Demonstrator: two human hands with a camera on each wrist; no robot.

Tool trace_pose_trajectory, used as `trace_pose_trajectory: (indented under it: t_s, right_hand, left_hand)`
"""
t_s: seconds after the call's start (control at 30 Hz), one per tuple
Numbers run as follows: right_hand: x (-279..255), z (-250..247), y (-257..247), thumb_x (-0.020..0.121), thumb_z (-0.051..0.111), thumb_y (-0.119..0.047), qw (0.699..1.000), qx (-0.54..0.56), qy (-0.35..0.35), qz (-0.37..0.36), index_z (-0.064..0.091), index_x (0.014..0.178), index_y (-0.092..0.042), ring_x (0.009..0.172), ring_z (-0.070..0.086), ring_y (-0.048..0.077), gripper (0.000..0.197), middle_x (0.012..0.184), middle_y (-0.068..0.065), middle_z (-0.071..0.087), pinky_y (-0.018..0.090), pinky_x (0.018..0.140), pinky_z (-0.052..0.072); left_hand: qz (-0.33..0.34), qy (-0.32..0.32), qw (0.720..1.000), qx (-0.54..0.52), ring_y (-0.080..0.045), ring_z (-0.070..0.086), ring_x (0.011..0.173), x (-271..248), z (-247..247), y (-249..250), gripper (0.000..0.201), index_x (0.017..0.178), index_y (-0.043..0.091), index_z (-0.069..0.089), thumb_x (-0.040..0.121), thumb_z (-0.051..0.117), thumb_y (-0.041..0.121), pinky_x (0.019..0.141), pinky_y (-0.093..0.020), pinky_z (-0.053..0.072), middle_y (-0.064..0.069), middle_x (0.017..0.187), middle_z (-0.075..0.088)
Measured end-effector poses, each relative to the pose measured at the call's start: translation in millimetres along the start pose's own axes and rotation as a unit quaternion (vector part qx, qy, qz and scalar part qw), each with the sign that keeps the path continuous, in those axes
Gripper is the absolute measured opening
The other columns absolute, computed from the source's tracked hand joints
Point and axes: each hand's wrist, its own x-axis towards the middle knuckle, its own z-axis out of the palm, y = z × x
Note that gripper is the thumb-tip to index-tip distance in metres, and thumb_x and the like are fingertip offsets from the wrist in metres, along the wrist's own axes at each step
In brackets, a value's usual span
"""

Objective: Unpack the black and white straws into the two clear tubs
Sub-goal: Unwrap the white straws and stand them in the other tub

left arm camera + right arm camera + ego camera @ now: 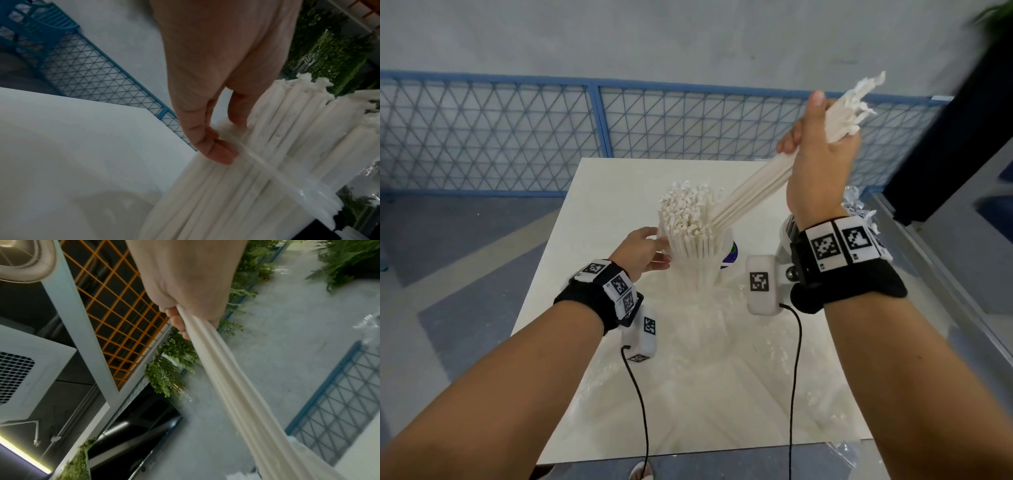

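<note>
A clear tub (725,270) stands mid-table, packed with upright white paper-wrapped straws (685,212). My left hand (657,250) holds the tub's left side. In the left wrist view its fingers (218,151) sit at the rim (287,168) and the thumb lies against the straws (298,121). My right hand (808,137) is raised at the right and grips a slanted bundle of white straws (753,185). The bundle's lower ends reach the top of the packed straws. The right wrist view shows the bundle (232,386) running down from the fist. A second tub (786,236) is mostly hidden behind my right wrist.
Crumpled clear plastic wrapping (722,359) covers the near half of the white table (599,212). A crinkled silvery wrapper (856,202) lies at the table's far right. A blue mesh fence (517,137) runs behind the table, and a dark panel (962,137) stands at the right.
</note>
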Motion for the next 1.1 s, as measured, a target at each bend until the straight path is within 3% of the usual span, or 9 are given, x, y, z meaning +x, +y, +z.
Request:
trace_pose_trajectory:
  t_s: [0.17, 0.37, 0.6, 0.63, 0.7, 0.77, 0.87, 0.97, 1.1]
  right_hand:
    - [-19.0, -6.3, 35.0, 0.095, 0.051, -0.018, 0.986, -0.137, -0.078, 0.061, 0.05, 0.069, -0.018, 0.048, 0.043, 0.012, 0.026, 0.051, -0.003, 0.045, 0.024, 0.056, 0.044]
    - [-42.8, -6.2, 84.2, 0.094, 0.052, -0.022, 0.935, -0.249, -0.214, 0.136, 0.051, 0.065, -0.015, 0.053, 0.05, 0.007, 0.03, 0.054, -0.004, 0.052, 0.018, 0.064, 0.044]
    - [-56.3, -11.9, 116.0, 0.09, 0.059, -0.021, 0.915, -0.256, -0.237, 0.201, 0.058, 0.081, -0.024, 0.081, 0.059, 0.008, 0.01, 0.08, -0.01, 0.061, 0.033, 0.084, 0.047]
    - [-53.8, -11.6, 113.2, 0.089, 0.06, -0.019, 0.92, -0.244, -0.243, 0.187, 0.057, 0.089, -0.021, 0.082, 0.059, 0.004, 0.004, 0.084, -0.01, 0.06, 0.031, 0.083, 0.048]
    - [-50.6, -9.7, 106.0, 0.087, 0.061, -0.013, 0.934, -0.244, -0.239, 0.111, 0.05, 0.109, -0.019, 0.078, 0.054, -0.004, 0.025, 0.086, -0.01, 0.054, 0.02, 0.077, 0.048]
    - [-49.1, -4.5, 102.1, 0.09, 0.055, -0.008, 0.93, -0.277, -0.242, 0.015, 0.047, 0.12, -0.016, 0.079, 0.052, 0.001, 0.032, 0.089, -0.004, 0.054, 0.015, 0.076, 0.044]
    - [-45.6, -1.6, 111.3, 0.095, 0.038, -0.011, 0.84, -0.456, -0.274, -0.105, 0.055, 0.12, -0.009, 0.111, 0.053, 0.023, 0.03, 0.112, 0.008, 0.06, 0.036, 0.101, 0.037]
    - [-44.2, -13.5, 121.4, 0.097, 0.03, -0.014, 0.759, -0.574, -0.293, -0.091, 0.052, 0.127, -0.009, 0.139, 0.031, 0.024, 0.037, 0.133, 0.008, 0.052, 0.043, 0.114, 0.013]
    - [-45.5, -23.9, 125.3, 0.1, 0.028, -0.015, 0.788, -0.513, -0.337, -0.049, 0.044, 0.136, -0.007, 0.142, 0.025, 0.021, 0.04, 0.145, 0.009, 0.043, 0.029, 0.116, 0.015]
  left_hand:
    - [-0.003, -0.01, 1.0, -0.013, -0.019, 0.051, 0.055, 1.3, 0.8, 1.8, 0.018, 0.103, 0.008, 0.048, 0.089, 0.048, -0.004, 0.049, -0.023, 0.054, -0.009, 0.069, 0.053]
    - [-0.003, -0.012, 0.999, -0.034, -0.02, 0.049, 0.057, 1.4, 0.7, 1.2, 0.02, 0.102, 0.008, 0.047, 0.089, 0.046, -0.008, 0.051, -0.023, 0.054, -0.008, 0.069, 0.051]
    - [-0.01, -0.017, 0.998, -0.052, -0.019, 0.052, 0.062, 0.3, 1.2, 0.4, 0.028, 0.117, 0.009, 0.046, 0.091, 0.049, 0.0, 0.057, -0.024, 0.057, -0.008, 0.082, 0.057]
    - [-0.009, -0.017, 0.998, -0.055, -0.019, 0.052, 0.062, 0.2, 1.2, 0.2, 0.028, 0.117, 0.009, 0.046, 0.091, 0.049, 0.001, 0.057, -0.024, 0.057, -0.008, 0.083, 0.057]
    - [-0.008, -0.019, 0.998, -0.062, -0.019, 0.052, 0.061, 0.2, 1.4, 0.3, 0.026, 0.116, 0.009, 0.048, 0.091, 0.048, 0.0, 0.057, -0.025, 0.058, -0.008, 0.082, 0.057]
    - [-0.006, -0.02, 0.997, -0.07, -0.018, 0.051, 0.06, -0.3, 0.2, -0.4, 0.022, 0.111, 0.01, 0.049, 0.091, 0.047, -0.001, 0.06, -0.027, 0.057, -0.006, 0.077, 0.055]
    - [-0.001, -0.026, 0.996, -0.084, -0.018, 0.05, 0.06, -2.5, -0.6, -1.6, 0.017, 0.106, 0.01, 0.048, 0.092, 0.047, 0.0, 0.06, -0.027, 0.057, -0.005, 0.074, 0.052]
    - [-0.003, -0.022, 0.996, -0.083, -0.018, 0.05, 0.06, -3.1, 0.0, -0.7, 0.018, 0.108, 0.01, 0.048, 0.092, 0.047, 0.001, 0.057, -0.026, 0.057, -0.006, 0.075, 0.053]
    - [-0.008, -0.022, 0.997, -0.079, -0.018, 0.051, 0.06, -2.3, 0.2, 0.4, 0.025, 0.115, 0.009, 0.047, 0.091, 0.049, 0.001, 0.057, -0.026, 0.057, -0.006, 0.076, 0.054]
